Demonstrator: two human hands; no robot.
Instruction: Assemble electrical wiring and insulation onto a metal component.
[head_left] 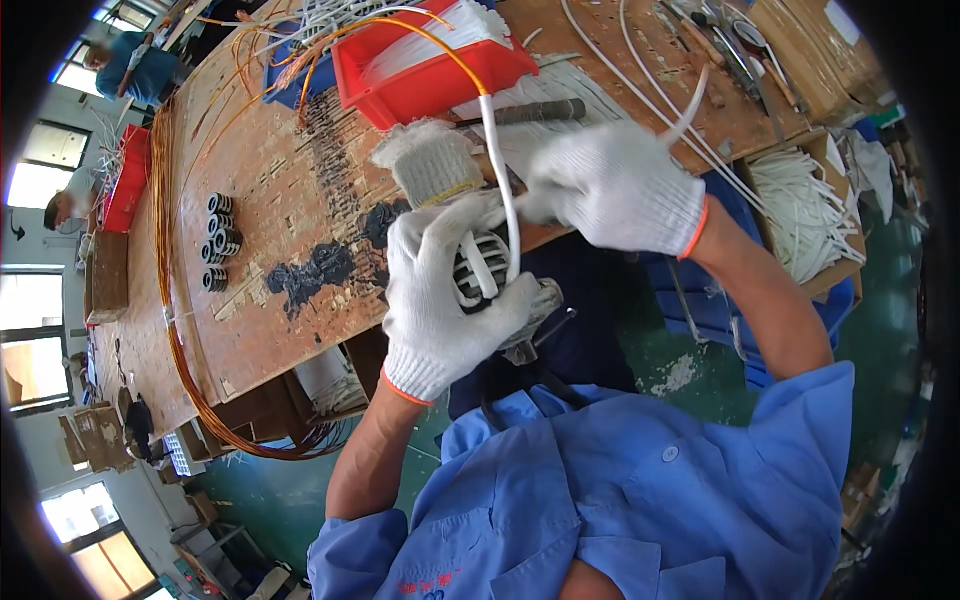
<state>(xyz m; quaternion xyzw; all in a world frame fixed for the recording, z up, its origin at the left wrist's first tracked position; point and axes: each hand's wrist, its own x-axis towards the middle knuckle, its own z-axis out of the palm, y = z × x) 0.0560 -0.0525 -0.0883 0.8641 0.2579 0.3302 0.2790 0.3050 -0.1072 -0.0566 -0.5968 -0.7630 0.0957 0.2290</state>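
My left hand (pixel 445 290), in a white knit glove, is closed around a round slotted metal core (pixel 480 265) that looks like a motor stator, with white loops across its face. An orange wire in a white sleeve (pixel 495 150) arcs down into the core. Just right of it, my gloved right hand (pixel 615 185) is closed, its fingertips smeared by motion; what they grip is hidden. A pale tube (pixel 690 108) shows beyond its knuckles. A metal holder (pixel 535 320) sits under the core. Beyond my left hand lies a pale woven pad (pixel 430 165).
A red bin (pixel 430 65) of white strips stands on the worn wooden bench (pixel 270 180), with a dark-handled tool (pixel 530 112) before it. Small black rings (pixel 220 240) and a bundle of copper-coloured wire (pixel 165 270) lie left. A box of white tubes (pixel 805 210) stands right. Two people are far left.
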